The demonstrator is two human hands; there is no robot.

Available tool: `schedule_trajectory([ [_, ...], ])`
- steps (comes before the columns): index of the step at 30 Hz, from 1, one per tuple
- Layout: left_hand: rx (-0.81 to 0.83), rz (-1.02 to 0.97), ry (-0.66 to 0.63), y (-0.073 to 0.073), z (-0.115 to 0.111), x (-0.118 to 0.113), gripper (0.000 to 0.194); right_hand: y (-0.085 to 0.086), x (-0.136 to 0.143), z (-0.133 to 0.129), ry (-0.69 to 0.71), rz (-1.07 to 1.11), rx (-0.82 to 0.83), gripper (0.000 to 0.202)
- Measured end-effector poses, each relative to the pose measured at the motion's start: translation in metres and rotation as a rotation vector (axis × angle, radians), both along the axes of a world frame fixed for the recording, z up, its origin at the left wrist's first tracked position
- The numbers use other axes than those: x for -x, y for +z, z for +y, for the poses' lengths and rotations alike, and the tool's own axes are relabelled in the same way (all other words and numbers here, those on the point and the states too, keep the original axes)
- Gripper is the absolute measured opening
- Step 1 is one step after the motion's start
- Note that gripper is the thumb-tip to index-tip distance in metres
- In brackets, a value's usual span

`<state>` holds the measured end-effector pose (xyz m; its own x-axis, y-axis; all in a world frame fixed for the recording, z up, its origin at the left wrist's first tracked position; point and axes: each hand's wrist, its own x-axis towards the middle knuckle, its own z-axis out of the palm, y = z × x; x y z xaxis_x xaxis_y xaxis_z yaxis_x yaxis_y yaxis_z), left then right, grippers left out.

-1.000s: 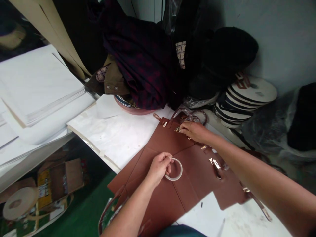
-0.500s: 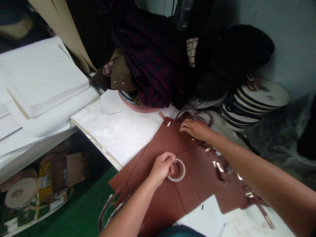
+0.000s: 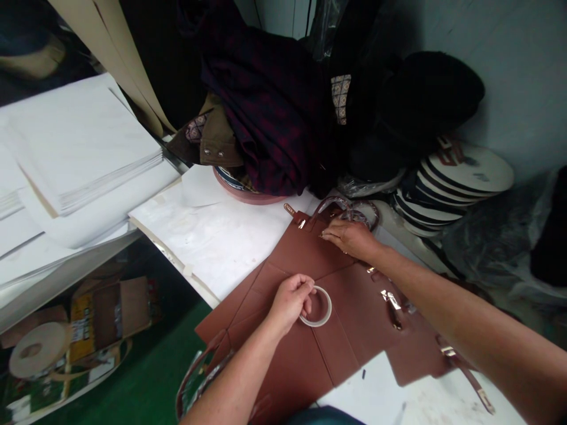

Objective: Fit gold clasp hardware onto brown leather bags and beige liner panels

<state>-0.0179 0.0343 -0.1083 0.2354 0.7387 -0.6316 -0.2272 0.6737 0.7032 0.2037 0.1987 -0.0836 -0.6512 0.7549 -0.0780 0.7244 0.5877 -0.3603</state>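
Observation:
My left hand (image 3: 293,300) is closed on a thin roll of tape (image 3: 326,316), low over a flat brown leather bag panel (image 3: 292,342). The panel has fold lines and gold-coloured fittings. At its far edge my right hand (image 3: 352,238) has its fingers together, pressed at a gold metal clasp (image 3: 322,235), which they partly hide. Just beyond that hand lies a bag handle (image 3: 323,203) in clear plastic wrap. To its left a small strap with a gold tip (image 3: 290,209) sticks out past the panel.
White sheets (image 3: 88,147) are stacked at left. Dark plaid cloth (image 3: 274,118) is heaped at the back, and striped rolls (image 3: 456,183) stand back right. A white board (image 3: 212,230) lies under the panel. Below the table are a cardboard box (image 3: 110,313) and a wide roll (image 3: 39,348).
My right hand has turned slightly and its fingers have come lower over the clasp. My left hand and the tape roll stay in place. The view has shifted a little.

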Motion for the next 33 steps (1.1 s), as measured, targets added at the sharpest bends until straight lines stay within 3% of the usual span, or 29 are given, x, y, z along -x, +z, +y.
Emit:
schedule_trajectory([
  [6,-0.024,-0.005,0.004,0.0,-0.001,0.001,0.037,0.003,0.008,-0.001,0.094,-0.113,-0.089,0.025],
  [11,-0.077,0.0,0.037,0.014,-0.006,0.001,0.04,0.013,0.012,-0.008,0.023,-0.078,-0.086,0.02],
  [15,-0.185,0.019,0.028,0.041,-0.014,0.002,0.063,0.039,0.009,-0.051,-0.208,0.194,-0.026,0.022],
  [17,-0.264,0.085,-0.013,0.055,-0.018,0.002,0.072,0.055,0.009,-0.086,-0.297,0.418,0.159,0.02],
  [21,-0.435,0.272,-0.11,0.079,-0.028,-0.002,0.066,0.077,0.014,-0.148,-0.354,0.644,0.465,0.024],
  [25,-0.577,0.398,-0.199,0.096,-0.039,-0.01,0.066,0.081,0.015,-0.172,-0.45,0.721,0.437,0.015],
  [29,-0.609,0.503,-0.235,0.109,-0.047,-0.018,0.063,0.086,0.013,-0.178,-0.426,0.716,0.334,0.013],
  [33,-0.576,0.503,-0.184,0.113,-0.047,-0.023,0.035,0.092,0.011,-0.184,-0.383,0.649,0.227,0.012],
])
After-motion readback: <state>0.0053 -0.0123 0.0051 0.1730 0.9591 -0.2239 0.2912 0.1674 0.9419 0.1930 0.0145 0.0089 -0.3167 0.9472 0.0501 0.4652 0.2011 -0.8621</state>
